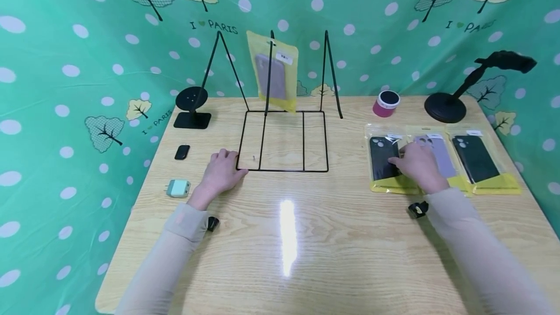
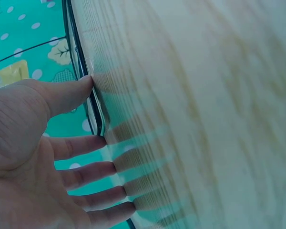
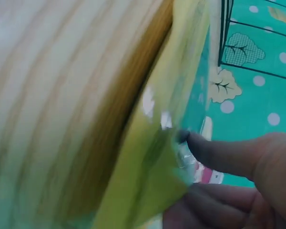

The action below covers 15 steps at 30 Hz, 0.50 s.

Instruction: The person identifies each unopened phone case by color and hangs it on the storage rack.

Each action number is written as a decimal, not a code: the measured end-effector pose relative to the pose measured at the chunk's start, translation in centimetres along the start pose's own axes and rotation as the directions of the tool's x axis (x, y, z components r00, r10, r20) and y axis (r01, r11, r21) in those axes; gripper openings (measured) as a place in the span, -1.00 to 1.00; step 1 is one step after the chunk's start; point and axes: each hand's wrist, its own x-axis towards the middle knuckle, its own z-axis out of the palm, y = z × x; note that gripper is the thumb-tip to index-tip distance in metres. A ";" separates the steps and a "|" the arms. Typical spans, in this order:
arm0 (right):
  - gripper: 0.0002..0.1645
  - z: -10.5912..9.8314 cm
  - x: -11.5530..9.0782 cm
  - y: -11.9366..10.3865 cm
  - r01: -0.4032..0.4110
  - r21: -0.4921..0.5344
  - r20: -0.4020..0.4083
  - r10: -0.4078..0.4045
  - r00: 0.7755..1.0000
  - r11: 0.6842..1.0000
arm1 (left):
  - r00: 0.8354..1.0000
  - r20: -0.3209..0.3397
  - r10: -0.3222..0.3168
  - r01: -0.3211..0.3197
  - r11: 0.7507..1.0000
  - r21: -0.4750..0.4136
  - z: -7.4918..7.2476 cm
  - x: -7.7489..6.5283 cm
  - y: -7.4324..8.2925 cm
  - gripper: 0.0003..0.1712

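My left hand (image 1: 220, 171) is at the near left corner of a black wire display rack (image 1: 284, 171). In the left wrist view the thumb touches the rack's bar and the extended fingers rest on the table. My right hand (image 1: 419, 164) pinches the right edge of a packaged black phone case (image 1: 381, 159), thumb over its front; the right wrist view shows the package's yellow back (image 3: 148, 143) beside the thumb. To its right lie a packaged purple phone case (image 1: 443, 157), partly covered by the hand, and another packaged black one (image 1: 474, 159). One purple-case package (image 1: 280, 81) hangs on the rack's middle arm.
A black phone stand (image 1: 192, 120), a small black item (image 1: 182, 152) and a light-green charger plug (image 1: 178, 188) are left of the rack. At the back right are a pink jar (image 1: 386, 105) and a black stand with a bent arm (image 1: 446, 107). A polka-dot cloth hangs behind.
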 end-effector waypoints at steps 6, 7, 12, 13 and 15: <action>-0.59 0.2 0.8 1.0 0.002 0.126 -0.038 0.003 0.999 0.992 | 1.000 -0.001 0.001 -0.001 1.000 -0.003 0.0 0.1 0.1 -0.27; -0.61 0.2 0.9 1.1 -0.010 0.144 -0.038 0.016 0.999 0.990 | 1.000 -0.002 0.001 -0.001 1.000 -0.003 0.1 0.1 0.1 -0.27; -0.66 0.1 0.3 1.0 -0.037 0.227 -0.038 0.046 0.998 0.973 | 1.000 0.003 -0.007 0.007 1.000 -0.006 0.2 0.1 0.1 -0.27; -0.66 0.0 0.1 0.8 -0.027 0.243 -0.046 0.040 0.998 0.970 | 1.000 0.004 -0.007 0.007 1.000 -0.007 0.2 0.1 0.0 -0.27; -0.66 -0.2 -0.6 0.4 0.000 0.290 -0.070 0.021 0.997 0.957 | 1.000 0.004 -0.006 0.006 1.000 -0.009 0.3 0.1 0.0 -0.27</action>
